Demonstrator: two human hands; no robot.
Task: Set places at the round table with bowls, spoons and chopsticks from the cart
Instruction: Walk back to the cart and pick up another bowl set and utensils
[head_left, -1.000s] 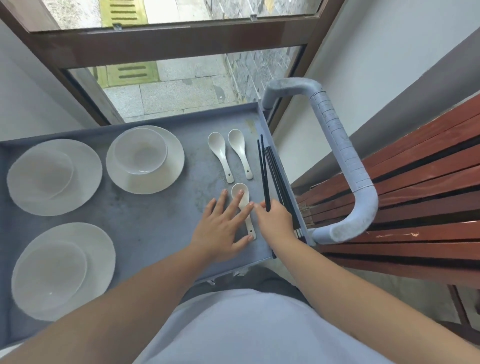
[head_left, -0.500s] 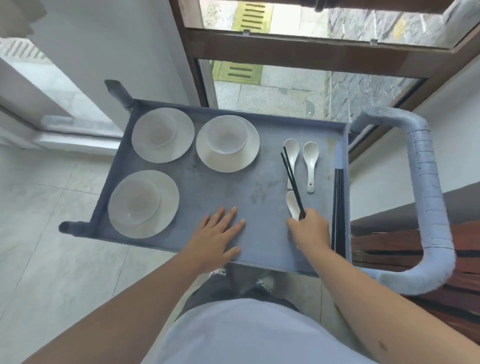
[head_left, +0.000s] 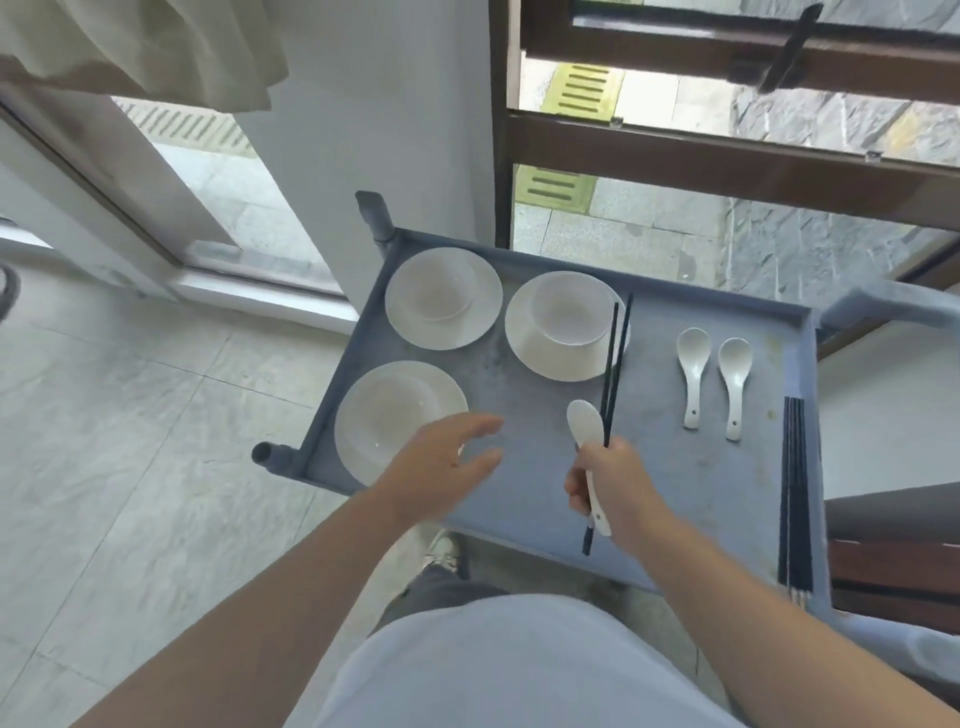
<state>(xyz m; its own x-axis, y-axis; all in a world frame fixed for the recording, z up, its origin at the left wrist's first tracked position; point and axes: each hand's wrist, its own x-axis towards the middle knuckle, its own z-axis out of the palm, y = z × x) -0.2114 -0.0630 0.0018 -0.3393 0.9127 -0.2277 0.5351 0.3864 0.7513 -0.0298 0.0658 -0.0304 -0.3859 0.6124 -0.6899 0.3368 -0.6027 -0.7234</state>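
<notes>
The right hand has its fingers curled around a white spoon and a pair of black chopsticks, holding both together above the grey cart. The left hand hovers with fingers spread and relaxed, holding nothing, over the near bowl on its plate. Two more bowls on plates sit farther back, two spoons lie to the right, and more chopsticks rest along the cart's right edge.
</notes>
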